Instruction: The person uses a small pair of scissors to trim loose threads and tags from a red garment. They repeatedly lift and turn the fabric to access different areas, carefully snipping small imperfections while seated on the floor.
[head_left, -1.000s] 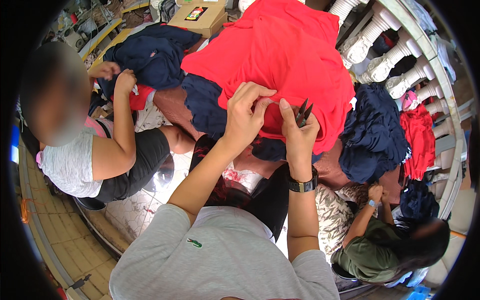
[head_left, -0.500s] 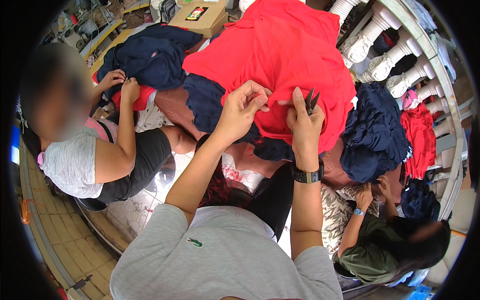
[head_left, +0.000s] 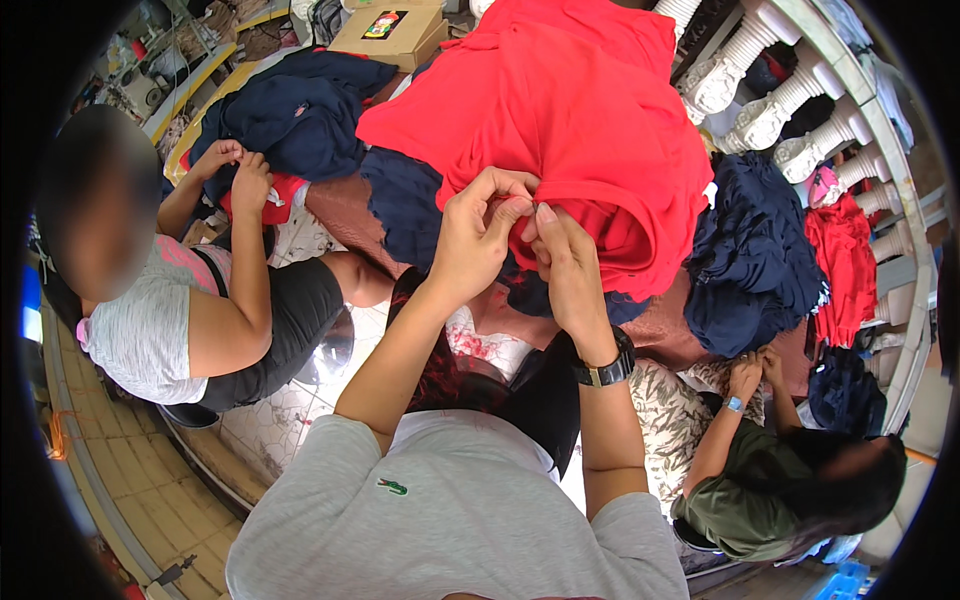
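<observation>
A large red knit garment [head_left: 590, 130] lies heaped over the table in front of me, its opening and folded edge facing me. My left hand [head_left: 478, 228] is closed, thumb and fingers pinching the red cloth at that edge. Right beside it, my right hand [head_left: 568, 255], with a dark watch on the wrist, is also closed, its fingertips pinched on the same edge and nearly touching the left ones. No snips show now; the right palm is turned from view. Navy cloth [head_left: 402, 198] pokes out from under the red garment.
Navy garments [head_left: 290, 115] and a cardboard box [head_left: 390, 38] lie at the far left. To the right are a navy pile [head_left: 755, 260], red clothing [head_left: 840, 265] and white balusters [head_left: 740, 75]. One person [head_left: 150, 330] sits left, another [head_left: 780, 490] right, both handling things.
My right hand has swung left to meet the left hand at the cloth edge. The pointed snips that stood up from it are out of sight. The garment's opening shows more.
</observation>
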